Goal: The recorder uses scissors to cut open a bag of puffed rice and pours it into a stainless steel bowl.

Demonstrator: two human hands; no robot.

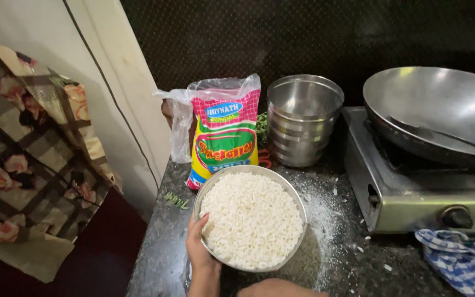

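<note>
A bowl (251, 220) of puffed rice is gripped at its rim by the left hand (198, 245) on the surface (160, 258), beside a packet (225, 132).

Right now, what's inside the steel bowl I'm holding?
The steel bowl, held by the left hand, is heaped with white puffed rice. The rice covers the bowl's bottom, so anything beneath stays hidden.

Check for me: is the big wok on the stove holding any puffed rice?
No: the wok holds only a metal spatula, while the puffed rice fills the steel bowl on the counter.
</note>
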